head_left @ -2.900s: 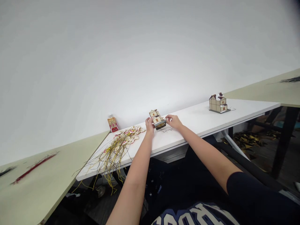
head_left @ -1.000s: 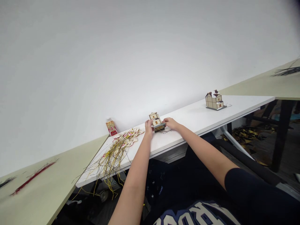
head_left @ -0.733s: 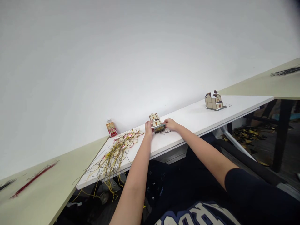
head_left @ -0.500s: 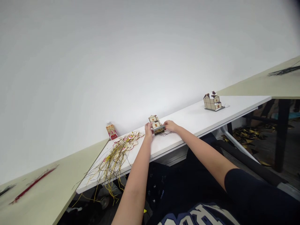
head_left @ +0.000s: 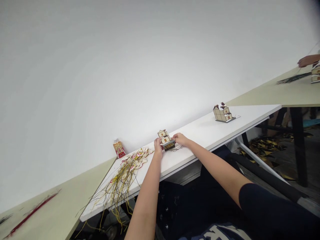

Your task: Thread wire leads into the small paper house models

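Observation:
A small cream model house with a dark base is tilted up on the white table, its underside partly showing. My left hand grips it at its left side, fingers closed around the wall. At the house's right edge, my right hand has thumb and fingers pinched together; what lies between them is too small to make out. Thin dark strands lie on the table just below the house and my right hand.
Left of my arm lies a heap of yellow and dark cords with white-red tags. A bottle stands behind it. Another model house sits to the right. Far right, a co-worker's hand is near another house.
The view has shifted slightly, and a co-worker's hand and house now show at far right. My left hand still holds the house; my right hand stays at its right edge.

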`<control>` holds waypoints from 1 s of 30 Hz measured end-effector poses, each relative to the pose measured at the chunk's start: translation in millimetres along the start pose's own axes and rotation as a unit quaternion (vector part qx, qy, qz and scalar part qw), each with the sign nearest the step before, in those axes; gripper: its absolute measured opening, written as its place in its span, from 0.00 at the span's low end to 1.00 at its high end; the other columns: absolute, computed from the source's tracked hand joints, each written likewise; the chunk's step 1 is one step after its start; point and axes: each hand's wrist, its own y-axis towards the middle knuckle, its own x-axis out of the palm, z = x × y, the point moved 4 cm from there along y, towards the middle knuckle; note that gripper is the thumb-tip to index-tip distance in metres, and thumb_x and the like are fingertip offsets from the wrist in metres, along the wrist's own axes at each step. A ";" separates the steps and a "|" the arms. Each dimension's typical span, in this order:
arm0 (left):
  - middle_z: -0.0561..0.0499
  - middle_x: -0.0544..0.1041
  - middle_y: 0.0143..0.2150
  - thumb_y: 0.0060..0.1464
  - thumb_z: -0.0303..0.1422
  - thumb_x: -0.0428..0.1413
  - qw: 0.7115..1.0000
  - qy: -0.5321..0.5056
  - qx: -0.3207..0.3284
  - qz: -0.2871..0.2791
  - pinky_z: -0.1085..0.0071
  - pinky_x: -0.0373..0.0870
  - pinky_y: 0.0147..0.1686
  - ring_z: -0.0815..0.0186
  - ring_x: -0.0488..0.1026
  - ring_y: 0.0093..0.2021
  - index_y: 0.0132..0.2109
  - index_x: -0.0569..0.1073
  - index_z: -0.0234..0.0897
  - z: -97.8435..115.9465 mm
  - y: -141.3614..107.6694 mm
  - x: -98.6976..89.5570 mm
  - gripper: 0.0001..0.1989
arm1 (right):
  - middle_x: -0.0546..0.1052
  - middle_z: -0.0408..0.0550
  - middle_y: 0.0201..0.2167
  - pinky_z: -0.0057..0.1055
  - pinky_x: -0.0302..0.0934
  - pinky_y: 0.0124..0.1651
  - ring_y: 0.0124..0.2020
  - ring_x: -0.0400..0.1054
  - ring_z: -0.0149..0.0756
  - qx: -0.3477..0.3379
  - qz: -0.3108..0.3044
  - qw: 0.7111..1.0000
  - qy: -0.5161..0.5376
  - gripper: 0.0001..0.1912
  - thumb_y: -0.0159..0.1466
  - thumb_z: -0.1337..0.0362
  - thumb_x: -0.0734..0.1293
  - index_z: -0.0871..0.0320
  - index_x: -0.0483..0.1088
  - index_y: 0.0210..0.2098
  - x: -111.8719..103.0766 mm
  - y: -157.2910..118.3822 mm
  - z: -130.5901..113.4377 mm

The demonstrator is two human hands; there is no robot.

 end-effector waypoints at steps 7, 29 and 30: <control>0.49 0.74 0.33 0.50 0.48 0.53 1.000 -0.015 -0.012 0.005 0.74 0.62 0.24 0.67 0.69 0.25 0.47 0.65 0.39 1.0 -1.2 -0.9 0.22 | 0.73 0.40 0.21 0.26 0.60 0.37 0.27 0.65 0.30 -0.024 -0.017 0.994 0.101 0.03 0.51 0.68 0.65 0.60 0.71 0.22 4.2 2.5 -1.3; 0.47 0.74 0.36 0.50 0.46 0.56 0.999 -0.044 -0.006 0.006 0.70 0.64 0.27 0.62 0.73 0.30 0.52 0.63 0.38 6.1 -11.7 4.7 0.26 | 0.73 0.43 0.23 0.23 0.49 0.21 0.20 0.57 0.25 0.033 0.028 0.999 -0.017 0.12 0.55 0.57 0.69 0.62 0.72 0.30 -8.5 -12.5 -0.9; 0.47 0.74 0.36 0.50 0.46 0.56 0.999 -0.047 -0.005 0.003 0.70 0.64 0.27 0.62 0.73 0.30 0.53 0.63 0.38 6.0 -12.1 5.0 0.26 | 0.72 0.42 0.23 0.23 0.48 0.21 0.19 0.56 0.24 0.045 0.033 0.998 -0.016 0.12 0.55 0.57 0.70 0.61 0.72 0.31 -9.1 -13.4 -1.3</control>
